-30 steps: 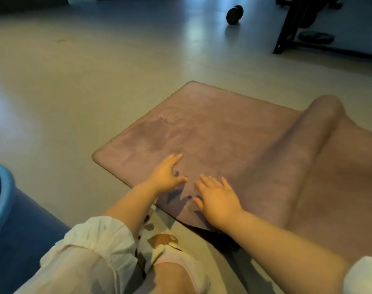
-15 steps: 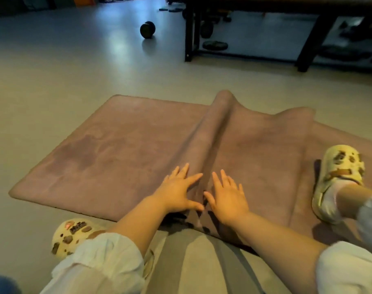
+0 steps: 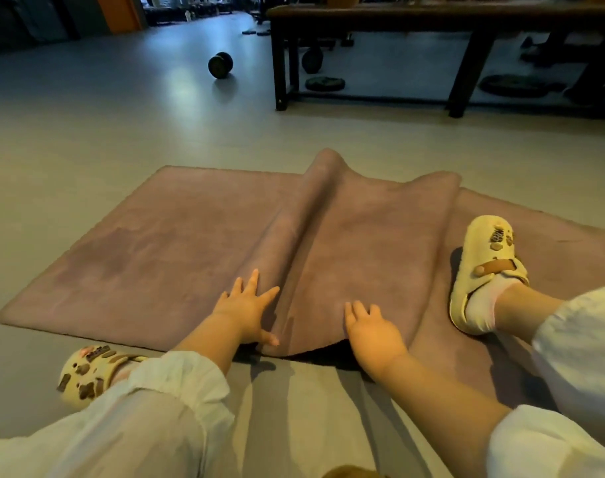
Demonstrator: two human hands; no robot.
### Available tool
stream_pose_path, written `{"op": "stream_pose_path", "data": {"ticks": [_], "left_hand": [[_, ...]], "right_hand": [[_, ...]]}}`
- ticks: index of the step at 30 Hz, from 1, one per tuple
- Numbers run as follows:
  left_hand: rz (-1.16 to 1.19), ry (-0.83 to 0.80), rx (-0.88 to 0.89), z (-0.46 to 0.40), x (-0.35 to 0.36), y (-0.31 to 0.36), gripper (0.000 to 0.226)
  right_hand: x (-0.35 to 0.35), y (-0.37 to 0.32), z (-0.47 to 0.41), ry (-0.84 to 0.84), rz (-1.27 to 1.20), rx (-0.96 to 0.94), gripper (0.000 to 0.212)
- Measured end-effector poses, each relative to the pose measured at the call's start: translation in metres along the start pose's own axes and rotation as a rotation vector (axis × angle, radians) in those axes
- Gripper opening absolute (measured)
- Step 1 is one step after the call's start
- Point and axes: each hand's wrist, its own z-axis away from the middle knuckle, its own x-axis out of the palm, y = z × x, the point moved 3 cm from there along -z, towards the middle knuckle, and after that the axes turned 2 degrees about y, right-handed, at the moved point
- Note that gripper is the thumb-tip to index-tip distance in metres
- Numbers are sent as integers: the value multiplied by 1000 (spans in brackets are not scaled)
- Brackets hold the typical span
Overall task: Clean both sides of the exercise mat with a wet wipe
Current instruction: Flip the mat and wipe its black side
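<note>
A: Starting at the left, what was there?

B: A cream clog [image 3: 91, 370] with dark charms stood on the floor [image 3: 70, 139], just off the near edge of the mat [image 3: 163, 250]. The left part of the mat lay flat on the floor, a dull purple, with a matte, suede-like nap and darker patches that could have been damp.

A: And the hands?

B: The left hand [image 3: 247, 307] lay flat, fingers straight and spread, against the left flank of a raised ridge [image 3: 315, 201] running across the mat. It grasped nothing; I judged it was pressing the fold down. The right hand [image 3: 371, 331] rested on the sagging sheet right of the ridge, fingers straight, also gripping nothing. The near edge beside it lifted off the floor, with dark shadow beneath.

A: Why the ridge?

B: Likely the mat was being smoothed out or turned for its other side. It looked soft and limp, draping rather than creasing.

A: Any wipe?

B: None that I could see.

A: Further right?

B: The other clog [image 3: 483, 270] stood on the mat, perhaps pinning it. Behind were a dumbbell [image 3: 220, 64] and a dark bench [image 3: 432, 15].
</note>
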Motion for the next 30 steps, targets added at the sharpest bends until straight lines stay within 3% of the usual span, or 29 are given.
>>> {"op": "stream_pose_path", "data": {"ticks": [5,9,16,25,30], "left_hand": [[133,-126,-89,1,-2,25,118],[191,-177,-36,-3,12,50,124],[173,-219,60,9,11,111,113],[247,-54,161,9,-40,127,101],[252,-13,257,-14,-57,131,101]], "right_hand": [[-3,68,36,49,-140,180,69],[3,112,66,0,-111,244,86],[15,111,77,-106,-50,283,97],[-14,99,66,-208,39,322,50],[-19,95,59,-229,142,335,50]]}}
